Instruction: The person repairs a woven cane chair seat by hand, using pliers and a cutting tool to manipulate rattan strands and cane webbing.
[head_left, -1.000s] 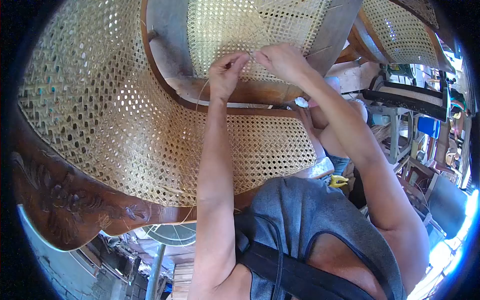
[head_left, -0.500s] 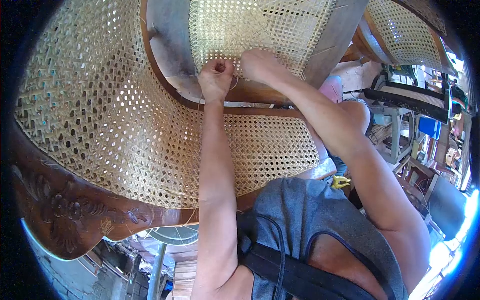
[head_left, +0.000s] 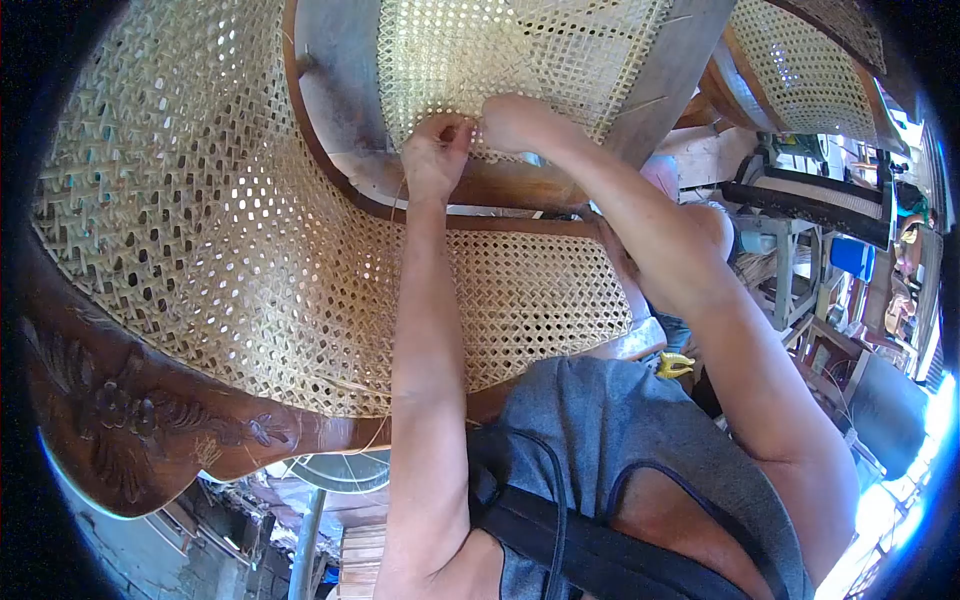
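Note:
My left hand (head_left: 437, 158) is at the lower edge of a woven cane panel (head_left: 455, 55) set in a wooden frame (head_left: 340, 100). Its thumb and fingers are pinched together, and a thin cane strand (head_left: 403, 188) trails down beside the wrist. Close by on the right, my right hand (head_left: 520, 125) is closed against the same panel, knuckles up. Whatever its fingers grip is hidden behind the hand. Loose strand ends stick out along the panel's right side.
A larger cane surface (head_left: 200, 230) curves around on the left, edged by a carved wooden rail (head_left: 140, 420). Another cane panel (head_left: 545, 285) lies below my hands. A yellow clip (head_left: 675, 365) is near my shirt. Benches and a blue container (head_left: 852, 258) stand at the right.
My left hand has turned slightly and its fingers have closed further, nearer the right hand. The right hand stays almost in place. The view has shifted a little.

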